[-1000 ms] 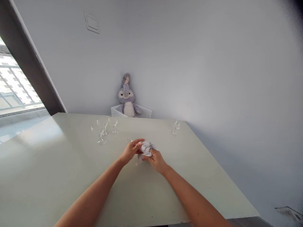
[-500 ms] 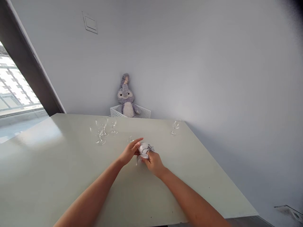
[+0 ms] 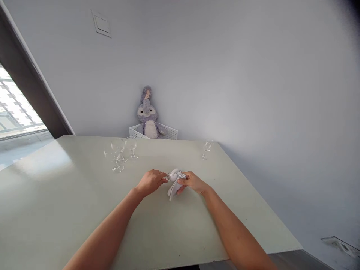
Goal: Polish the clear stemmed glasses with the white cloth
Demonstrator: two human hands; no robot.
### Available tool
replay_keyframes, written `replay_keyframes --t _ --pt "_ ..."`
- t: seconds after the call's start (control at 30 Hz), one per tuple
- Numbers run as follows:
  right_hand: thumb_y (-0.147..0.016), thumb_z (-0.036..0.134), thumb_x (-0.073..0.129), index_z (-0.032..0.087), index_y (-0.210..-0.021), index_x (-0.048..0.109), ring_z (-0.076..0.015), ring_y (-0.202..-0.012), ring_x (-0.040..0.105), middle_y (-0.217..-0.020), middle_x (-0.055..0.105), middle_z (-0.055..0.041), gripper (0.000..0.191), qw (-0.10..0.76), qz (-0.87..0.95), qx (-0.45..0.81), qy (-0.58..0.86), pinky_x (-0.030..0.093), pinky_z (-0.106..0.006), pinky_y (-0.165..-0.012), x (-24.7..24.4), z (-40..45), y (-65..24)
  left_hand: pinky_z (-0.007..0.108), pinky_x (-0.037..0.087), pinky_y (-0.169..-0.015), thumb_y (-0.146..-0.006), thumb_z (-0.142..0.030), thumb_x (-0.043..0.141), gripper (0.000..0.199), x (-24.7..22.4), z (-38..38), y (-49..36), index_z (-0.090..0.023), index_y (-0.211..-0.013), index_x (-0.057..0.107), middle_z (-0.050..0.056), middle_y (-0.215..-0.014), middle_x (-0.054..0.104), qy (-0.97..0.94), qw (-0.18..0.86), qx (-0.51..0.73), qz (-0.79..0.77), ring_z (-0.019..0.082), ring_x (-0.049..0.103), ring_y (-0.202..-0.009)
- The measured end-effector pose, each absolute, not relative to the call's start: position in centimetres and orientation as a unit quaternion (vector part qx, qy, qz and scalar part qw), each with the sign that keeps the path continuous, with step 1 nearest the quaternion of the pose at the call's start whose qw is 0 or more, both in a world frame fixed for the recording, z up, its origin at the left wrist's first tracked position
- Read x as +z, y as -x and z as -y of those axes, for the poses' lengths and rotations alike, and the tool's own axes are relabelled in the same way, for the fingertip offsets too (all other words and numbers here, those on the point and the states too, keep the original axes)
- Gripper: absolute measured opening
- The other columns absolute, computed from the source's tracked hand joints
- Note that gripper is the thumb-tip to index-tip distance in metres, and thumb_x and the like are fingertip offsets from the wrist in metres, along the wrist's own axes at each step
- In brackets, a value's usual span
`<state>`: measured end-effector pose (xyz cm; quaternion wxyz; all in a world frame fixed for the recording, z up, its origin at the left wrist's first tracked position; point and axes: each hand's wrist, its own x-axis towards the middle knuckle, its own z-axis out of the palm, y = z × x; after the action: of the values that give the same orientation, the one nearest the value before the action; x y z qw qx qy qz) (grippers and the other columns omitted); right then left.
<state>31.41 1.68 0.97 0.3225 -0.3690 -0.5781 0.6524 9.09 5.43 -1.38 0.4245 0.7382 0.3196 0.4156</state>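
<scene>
two light grips seem best: left hand [image 3: 152, 182] pinching the glass [image 3: 172, 176], right hand [image 3: 194, 182] clasping the cloth [image 3: 174, 189] against it.

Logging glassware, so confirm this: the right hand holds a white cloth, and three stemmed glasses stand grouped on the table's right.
Wrong side: the head view shows three stemmed glasses grouped on the table's left. The right hand does hold a white cloth.

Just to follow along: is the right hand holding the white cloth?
Yes, the right hand holds the white cloth between thumb and fingers.
</scene>
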Motion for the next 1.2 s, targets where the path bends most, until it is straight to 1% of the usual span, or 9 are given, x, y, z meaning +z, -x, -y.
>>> replay_keyframes --t 0.17,0.33,0.43,0.53,0.67,0.8,0.9,1.0,1.2 --pt "-0.064 0.038 0.067 0.013 -0.077 0.065 -0.0187 -0.073 0.060 -0.077 0.064 -0.0034 0.028 0.274 0.670 0.576 0.380 0.047 -0.035 -0.070 1.6 -2.4 -34.1 0.023 0.024 -0.052 -0.071 -0.036 0.060 0.020 -1.2 -5.3 -8.9 -0.025 -0.055 0.059 -0.001 -0.049 0.049 -0.817 0.332 0.327 -0.340 0.013 0.041 -0.048" --pt "-0.071 0.043 0.059 0.013 -0.080 0.064 -0.0182 -0.072 0.056 -0.078 0.062 -0.0033 0.032 0.398 0.651 0.454 0.461 0.044 -0.033 -0.069 1.6 -3.4 -35.6 0.023 0.022 -0.050 -0.079 -0.042 0.046 0.025 -0.7 -5.7 -8.0 -0.025 -0.067 0.061 -0.002 -0.050 0.047 -0.806 0.263 0.262 -0.461 0.014 0.040 -0.048" --pt "-0.077 0.043 0.052 0.016 -0.086 0.066 -0.0206 -0.080 0.054 -0.081 0.064 -0.0047 0.031 0.434 0.694 0.266 0.509 0.039 -0.036 -0.077 2.5 -2.9 -34.9 0.023 0.024 -0.050 -0.083 -0.043 0.038 0.029 -0.6 -5.9 -7.5 -0.026 -0.077 0.061 -0.002 -0.052 0.048 -0.783 0.216 0.231 -0.536 0.014 0.043 -0.051" --pt "-0.079 0.044 0.050 0.022 -0.096 0.066 -0.0273 -0.101 0.047 -0.105 0.063 -0.0068 0.032 0.363 0.788 0.049 0.495 0.028 -0.043 -0.091 3.1 -1.5 -32.6 0.022 0.025 -0.049 -0.085 -0.040 0.034 0.030 -0.7 -5.8 -7.6 -0.025 -0.082 0.060 -0.001 -0.055 0.051 -0.789 0.165 0.211 -0.553 0.014 0.046 -0.052" --pt "-0.082 0.047 0.046 0.029 -0.110 0.060 -0.0270 -0.112 0.040 -0.113 0.060 -0.0032 0.035 0.260 0.855 -0.035 0.447 0.012 -0.048 -0.101 2.5 0.0 -28.7 0.025 0.029 -0.054 -0.085 -0.030 0.037 0.029 -1.0 -5.2 -8.9 -0.019 -0.067 0.057 0.002 -0.062 0.056 -0.848 0.054 0.195 -0.491 0.015 0.049 -0.058" --pt "-0.086 0.038 0.041 0.026 -0.100 0.064 -0.0240 -0.102 0.047 -0.102 0.064 -0.0049 0.030 0.319 0.795 0.038 0.515 0.021 -0.044 -0.097 1.9 -0.8 -28.3 0.028 0.031 -0.062 -0.087 -0.027 0.038 0.028 -1.0 -4.2 -10.3 -0.017 -0.069 0.057 0.004 -0.064 0.055 -0.910 -0.043 0.213 -0.354 0.015 0.050 -0.064" --pt "-0.082 0.045 0.045 0.019 -0.080 0.068 -0.0203 -0.081 0.055 -0.086 0.066 -0.0064 0.035 0.397 0.680 0.286 0.547 0.038 -0.034 -0.077 1.6 -2.2 -30.0 0.028 0.032 -0.061 -0.089 -0.031 0.037 0.025 -1.1 -3.8 -10.8 -0.018 -0.085 0.058 0.003 -0.063 0.054 -0.913 -0.117 0.253 -0.297 0.015 0.049 -0.062" --pt "-0.071 0.054 0.054 0.014 -0.072 0.064 -0.0170 -0.064 0.055 -0.068 0.063 -0.0039 0.041 0.498 0.453 0.544 0.500 0.040 -0.029 -0.060 0.8 -3.1 -31.0 0.028 0.034 -0.060 -0.088 -0.033 0.038 0.026 -1.5 -3.9 -11.1 -0.017 -0.097 0.057 0.002 -0.060 0.053 -0.887 -0.119 0.296 -0.333 0.014 0.048 -0.059" --pt "-0.073 0.049 0.057 0.020 -0.093 0.062 -0.0188 -0.087 0.057 -0.096 0.064 -0.0037 0.035 0.650 0.246 0.643 0.322 0.045 -0.031 -0.072 -0.4 -2.0 -27.0 0.028 0.039 -0.059 -0.089 -0.028 0.036 0.028 -2.4 -3.5 -12.7 -0.016 -0.108 0.051 0.004 -0.070 0.057 -0.823 -0.045 0.353 -0.443 0.016 0.053 -0.064"
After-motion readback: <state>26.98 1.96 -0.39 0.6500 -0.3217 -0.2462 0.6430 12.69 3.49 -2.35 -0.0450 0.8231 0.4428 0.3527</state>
